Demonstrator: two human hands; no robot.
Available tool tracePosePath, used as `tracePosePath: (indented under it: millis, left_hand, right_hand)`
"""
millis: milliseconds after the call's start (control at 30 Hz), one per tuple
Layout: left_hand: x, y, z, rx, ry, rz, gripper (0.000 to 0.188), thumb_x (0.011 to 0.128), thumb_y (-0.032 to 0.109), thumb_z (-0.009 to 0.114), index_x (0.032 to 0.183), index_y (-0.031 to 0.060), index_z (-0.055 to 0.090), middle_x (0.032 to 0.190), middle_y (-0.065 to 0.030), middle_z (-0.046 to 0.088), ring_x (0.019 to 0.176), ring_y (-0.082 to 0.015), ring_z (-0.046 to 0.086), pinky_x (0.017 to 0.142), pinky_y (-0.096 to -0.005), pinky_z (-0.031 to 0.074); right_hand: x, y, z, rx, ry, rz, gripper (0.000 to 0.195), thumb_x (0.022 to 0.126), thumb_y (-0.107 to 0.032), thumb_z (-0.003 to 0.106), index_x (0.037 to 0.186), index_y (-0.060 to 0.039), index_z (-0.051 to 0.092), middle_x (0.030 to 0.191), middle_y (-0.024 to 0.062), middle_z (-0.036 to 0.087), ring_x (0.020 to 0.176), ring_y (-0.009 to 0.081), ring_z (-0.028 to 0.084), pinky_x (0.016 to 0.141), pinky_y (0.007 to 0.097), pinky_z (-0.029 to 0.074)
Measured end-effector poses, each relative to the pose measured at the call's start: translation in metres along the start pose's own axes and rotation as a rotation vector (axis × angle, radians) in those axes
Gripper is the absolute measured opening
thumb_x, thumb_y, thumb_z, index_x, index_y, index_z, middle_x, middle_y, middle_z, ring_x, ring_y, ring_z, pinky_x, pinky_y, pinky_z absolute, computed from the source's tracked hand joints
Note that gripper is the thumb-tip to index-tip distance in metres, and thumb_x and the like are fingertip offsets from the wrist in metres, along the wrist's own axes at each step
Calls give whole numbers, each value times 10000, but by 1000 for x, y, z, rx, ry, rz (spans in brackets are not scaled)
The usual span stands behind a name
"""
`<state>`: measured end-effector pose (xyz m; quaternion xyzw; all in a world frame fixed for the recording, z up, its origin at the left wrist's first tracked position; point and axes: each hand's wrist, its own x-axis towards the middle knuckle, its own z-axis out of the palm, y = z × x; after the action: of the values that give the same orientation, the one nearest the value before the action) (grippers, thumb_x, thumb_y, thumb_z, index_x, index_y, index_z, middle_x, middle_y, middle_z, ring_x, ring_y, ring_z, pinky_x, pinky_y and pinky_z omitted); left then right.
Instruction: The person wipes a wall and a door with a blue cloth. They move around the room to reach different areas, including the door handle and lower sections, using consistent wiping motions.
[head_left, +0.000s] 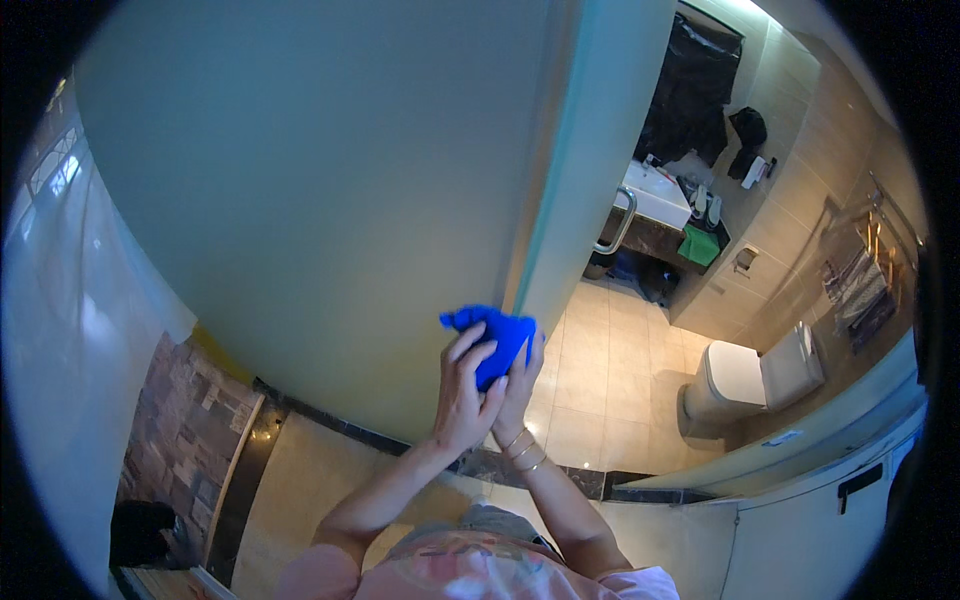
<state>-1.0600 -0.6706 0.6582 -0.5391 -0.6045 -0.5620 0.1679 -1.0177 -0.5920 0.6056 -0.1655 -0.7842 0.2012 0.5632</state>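
Observation:
A bright blue cloth (501, 341), bunched up, is held between my two hands in front of a frosted glass panel. My left hand (463, 382) has its fingers curled over the near left side of the cloth. My right hand (519, 386), with thin gold bangles on its wrist, grips the cloth from the right. The hands touch each other at the thumbs. Just beyond the cloth runs the vertical edge of the glass panel (360, 187). Whether the cloth touches the glass, I cannot tell.
Right of the panel, a glass door with a metal handle (621, 221) opens onto a bathroom with a white sink (656, 196), a green cloth (699, 245) and a toilet (735, 375). A dark stone threshold (570, 478) crosses the floor. A white curtain (82, 337) hangs at the left.

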Motion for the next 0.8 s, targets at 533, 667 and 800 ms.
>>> tracePosePath:
  millis: [533,667,800]
  left_hand:
    - [-36,-16,39,124,31,-114,283,695,97,567,957,93,460,1135,-133,348,951,-306,398,808,-400,351]
    - [-22,-3,31,171,62,-92,249,676,49,564,917,77,510,1068,-132,394,978,-300,390,838,-395,327]
    - [-13,14,38,420,15,100,306,712,88,523,1019,88,534,1155,-139,380,1085,-335,321,909,-431,251]
  right_hand:
    - [-24,5,-6,260,-80,324,514,826,-311,374,1228,-9,265,1264,191,252,1182,341,213,973,399,173]
    - [-9,12,-12,165,-88,137,478,818,-263,398,1208,-3,305,1259,191,267,1176,343,236,965,421,198]
    - [23,21,-20,184,-121,-53,408,821,-214,387,1198,-63,358,1273,172,259,1188,342,223,969,434,194]
